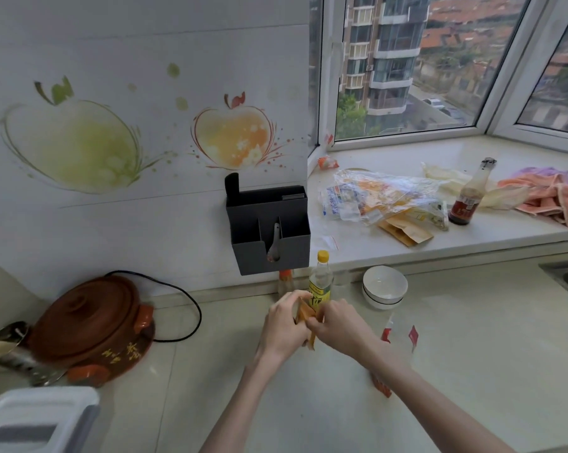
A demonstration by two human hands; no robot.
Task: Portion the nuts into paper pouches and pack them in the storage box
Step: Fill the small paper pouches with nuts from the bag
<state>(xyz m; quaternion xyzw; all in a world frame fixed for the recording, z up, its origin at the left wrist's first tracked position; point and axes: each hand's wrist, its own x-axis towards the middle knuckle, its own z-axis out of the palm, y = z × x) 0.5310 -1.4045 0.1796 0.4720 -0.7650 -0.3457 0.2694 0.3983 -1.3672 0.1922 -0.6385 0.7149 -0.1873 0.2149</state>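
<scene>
Your left hand (284,325) and right hand (336,323) together, both pinching one brown paper pouch (305,317) | above the counter (455,354) | yellow-capped bottle (321,282) just behind

I have one view only, from the head camera, wide-angle, looking forward and down across the desk (455,354) toward the wall (145,44) and the corner window (406,67). It sits close above both forearms, which reach in from the bottom edge.
</scene>
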